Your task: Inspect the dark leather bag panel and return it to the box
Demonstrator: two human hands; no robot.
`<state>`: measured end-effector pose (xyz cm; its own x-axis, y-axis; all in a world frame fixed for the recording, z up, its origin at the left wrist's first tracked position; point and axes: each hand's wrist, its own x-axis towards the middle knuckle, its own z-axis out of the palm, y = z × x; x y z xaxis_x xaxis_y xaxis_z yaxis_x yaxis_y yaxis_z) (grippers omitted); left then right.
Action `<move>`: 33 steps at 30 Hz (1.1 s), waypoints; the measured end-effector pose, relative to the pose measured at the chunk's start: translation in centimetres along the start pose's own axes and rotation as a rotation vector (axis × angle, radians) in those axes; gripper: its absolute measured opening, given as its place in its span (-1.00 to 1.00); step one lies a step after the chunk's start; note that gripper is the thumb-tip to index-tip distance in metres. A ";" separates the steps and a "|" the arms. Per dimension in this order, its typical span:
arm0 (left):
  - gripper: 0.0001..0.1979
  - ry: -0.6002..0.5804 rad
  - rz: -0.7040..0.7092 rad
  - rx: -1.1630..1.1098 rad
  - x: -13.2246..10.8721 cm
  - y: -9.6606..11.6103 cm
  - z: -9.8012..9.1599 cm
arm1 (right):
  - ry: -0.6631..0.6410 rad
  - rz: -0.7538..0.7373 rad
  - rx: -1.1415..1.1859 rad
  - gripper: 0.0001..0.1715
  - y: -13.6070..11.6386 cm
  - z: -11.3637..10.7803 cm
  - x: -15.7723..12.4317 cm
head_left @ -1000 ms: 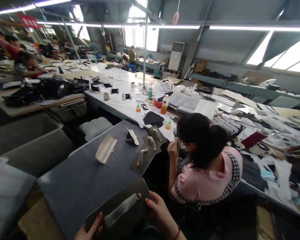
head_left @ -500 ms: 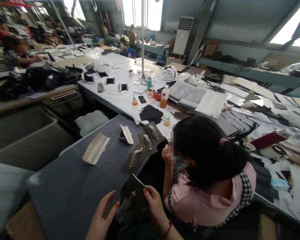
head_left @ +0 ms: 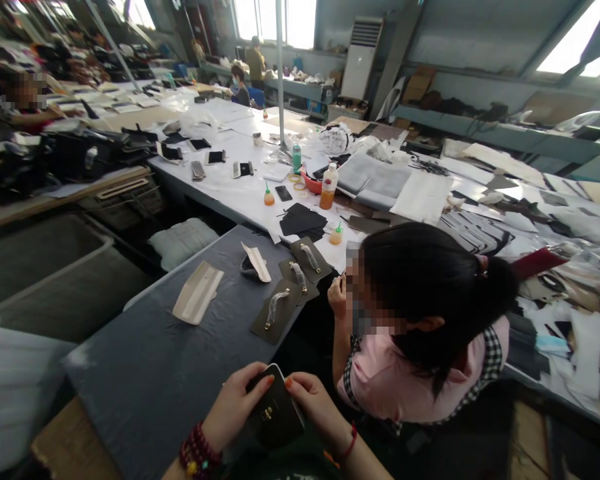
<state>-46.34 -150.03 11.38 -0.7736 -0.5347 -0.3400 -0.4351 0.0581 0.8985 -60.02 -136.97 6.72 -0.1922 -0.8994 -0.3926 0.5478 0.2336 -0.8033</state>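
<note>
I am in a big workshop with long white tables full of cut pieces and bottles, and in front of me is a grey tabletop [head_left: 145, 373]. Both my hands are low at the near edge of it, close to my body, and between them I hold a dark leather piece [head_left: 275, 410] with a small gold ring on its face. My left hand [head_left: 237, 407] comes from the left with a bead bracelet on the wrist, and its grip is closed on the left edge of the piece, thumb on top. My right hand [head_left: 315, 407] pinches the right upper edge with fingertips, also closed on it. The piece seems bent or folded, so I judge I am at the step of shaping or checking it around the ring. Further on the tabletop lie three similar flaps with handles [head_left: 287, 287] and a beige strip [head_left: 199, 301]. A person in a pink top [head_left: 415, 373] sits just beside, hand near the face.
</note>
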 end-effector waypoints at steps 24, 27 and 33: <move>-0.61 0.050 -0.058 -0.125 -1.5 -3.2 -3.7 | -0.007 0.076 0.018 -0.56 2.3 2.8 3.5; -0.61 0.013 -0.057 -0.094 -1.7 -3.0 -4.2 | -0.080 0.129 0.021 -0.54 2.2 2.8 3.6; -0.62 -0.070 -0.032 -0.117 -1.8 -2.7 -4.4 | -0.132 -0.044 -0.195 -0.60 0.7 4.0 2.5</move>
<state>-41.74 -152.96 10.82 -0.7919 -0.4746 -0.3842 -0.4067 -0.0594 0.9116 -56.88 -140.55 6.90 -0.0969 -0.9478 -0.3037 0.3713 0.2487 -0.8946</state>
